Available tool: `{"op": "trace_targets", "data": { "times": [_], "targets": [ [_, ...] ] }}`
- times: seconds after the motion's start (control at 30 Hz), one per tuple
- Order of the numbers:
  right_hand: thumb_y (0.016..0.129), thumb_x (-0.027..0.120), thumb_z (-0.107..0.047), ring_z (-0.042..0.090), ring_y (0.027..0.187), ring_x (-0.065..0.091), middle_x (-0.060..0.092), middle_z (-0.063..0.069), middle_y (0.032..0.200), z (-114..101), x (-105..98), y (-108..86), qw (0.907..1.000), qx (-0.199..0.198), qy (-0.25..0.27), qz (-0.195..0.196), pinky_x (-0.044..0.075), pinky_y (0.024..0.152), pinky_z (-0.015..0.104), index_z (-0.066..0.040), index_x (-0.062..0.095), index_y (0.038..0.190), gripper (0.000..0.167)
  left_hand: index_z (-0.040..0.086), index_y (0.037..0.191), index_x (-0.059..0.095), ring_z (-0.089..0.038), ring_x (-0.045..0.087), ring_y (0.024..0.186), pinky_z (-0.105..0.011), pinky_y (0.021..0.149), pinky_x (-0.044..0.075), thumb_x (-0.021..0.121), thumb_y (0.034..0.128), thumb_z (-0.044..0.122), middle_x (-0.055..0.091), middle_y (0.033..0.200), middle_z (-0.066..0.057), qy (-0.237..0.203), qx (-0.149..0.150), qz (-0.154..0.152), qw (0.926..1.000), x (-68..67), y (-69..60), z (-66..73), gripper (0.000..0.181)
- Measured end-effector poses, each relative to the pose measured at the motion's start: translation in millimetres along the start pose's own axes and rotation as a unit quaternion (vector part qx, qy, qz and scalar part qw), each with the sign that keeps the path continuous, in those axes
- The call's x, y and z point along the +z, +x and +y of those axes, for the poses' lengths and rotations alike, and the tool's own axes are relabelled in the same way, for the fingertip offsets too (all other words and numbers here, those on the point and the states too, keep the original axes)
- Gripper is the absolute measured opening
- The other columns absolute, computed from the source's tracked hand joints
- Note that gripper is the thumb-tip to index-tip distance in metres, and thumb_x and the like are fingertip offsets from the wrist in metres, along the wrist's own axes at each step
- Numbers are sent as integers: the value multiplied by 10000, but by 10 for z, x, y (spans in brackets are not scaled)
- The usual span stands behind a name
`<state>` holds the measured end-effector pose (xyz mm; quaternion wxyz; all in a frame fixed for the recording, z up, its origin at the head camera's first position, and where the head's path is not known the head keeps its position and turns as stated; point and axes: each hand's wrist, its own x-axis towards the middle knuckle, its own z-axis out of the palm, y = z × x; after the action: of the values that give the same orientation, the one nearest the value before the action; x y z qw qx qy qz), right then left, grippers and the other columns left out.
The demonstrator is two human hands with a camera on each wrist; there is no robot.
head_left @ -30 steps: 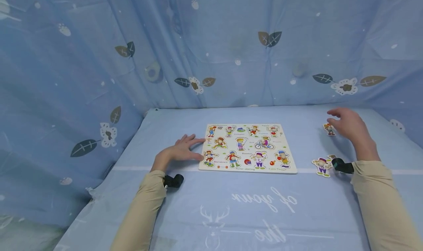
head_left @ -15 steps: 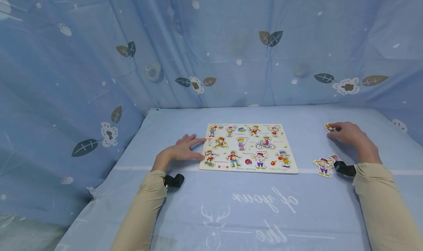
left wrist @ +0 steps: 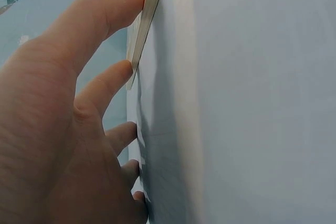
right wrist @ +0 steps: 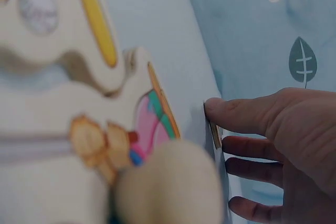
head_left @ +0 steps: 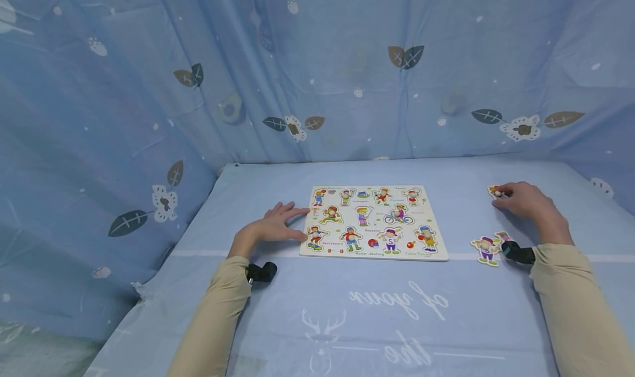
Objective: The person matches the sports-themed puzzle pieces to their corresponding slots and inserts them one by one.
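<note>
A wooden peg puzzle board (head_left: 375,257) with sports-figure pieces lies on the table. At its left edge my left hand (head_left: 268,226) rests with fingers spread; in the left wrist view the thumb (left wrist: 118,6) and a fingertip (left wrist: 123,69) touch the board's edge. My right hand (head_left: 528,203) is at the far right, pinching a small figure puzzle piece (head_left: 492,192) low at the table surface. That piece (right wrist: 214,129) shows nearly edge-on beneath the thumb in the right wrist view, and the fingers cover part of it.
A loose baseball-figure piece (head_left: 485,249) lies right of the board. Another loose piece (head_left: 502,236) beside it is partly hidden by the black wrist camera (head_left: 517,252); its knob (right wrist: 168,187) looms close in the right wrist view. A blue patterned curtain (head_left: 347,90) stands behind the table.
My right hand has come down onto the figure piece at the far right and taken it between thumb and fingers; it barely moves over the last half second. The left hand stays put.
</note>
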<state>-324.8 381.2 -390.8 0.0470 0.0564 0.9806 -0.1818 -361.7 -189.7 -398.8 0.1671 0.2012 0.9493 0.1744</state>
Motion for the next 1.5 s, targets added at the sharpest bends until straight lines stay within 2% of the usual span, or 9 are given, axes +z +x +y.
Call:
{"op": "trace_targets", "data": {
  "times": [0.13,0.3,0.43,0.6,0.93,1.5],
  "targets": [
    [967,585,-247,598,1184,382,425,422,1265,-2,-14,-10,9999,-78,-91,73,346,973,712,204,416,1320,597,289,1555,333,-392,-43,1519,-597,1205,1,670,815,567,97,1662,-133,-18,-14,3,10000,-5,-15,12,859],
    [971,579,-248,602,1191,378,425,423,1272,8,-13,-13,9999,-4,-44,140,339,982,710,220,418,1309,599,290,1555,332,-393,-43,1519,-589,1207,-3,672,816,567,95,1662,-132,-13,-72,-10,10000,-9,-28,21,859],
    [972,583,-315,609,1201,356,400,428,1293,16,-20,-18,10000,31,-15,69,334,983,712,201,414,1321,645,288,1555,333,-391,-45,1519,-591,1207,-2,671,816,568,94,1663,-131,-13,-73,-19,10000,-9,-32,23,860],
    [962,575,-400,604,1190,367,406,422,1298,3,-54,-62,9998,96,16,159,348,964,711,162,450,1313,675,289,1554,334,-389,-46,1520,-590,1207,-1,668,817,569,93,1662,-132,-7,-75,-15,10000,-6,-25,22,857],
    [961,569,-400,572,1144,419,481,395,1240,4,-90,-94,9995,38,96,306,371,926,699,161,480,1287,655,299,1551,339,-381,-48,1521,-590,1208,6,672,807,574,99,1663,-124,-3,-104,-24,9999,3,-8,12,860],
    [961,579,-433,564,1140,453,520,388,1246,-84,-176,-69,9994,-265,-226,82,371,910,702,160,490,1311,694,311,1556,325,-376,-50,1523,-578,1212,10,662,814,575,93,1665,-116,89,-183,-28,9998,4,3,29,856]
  ]
}}
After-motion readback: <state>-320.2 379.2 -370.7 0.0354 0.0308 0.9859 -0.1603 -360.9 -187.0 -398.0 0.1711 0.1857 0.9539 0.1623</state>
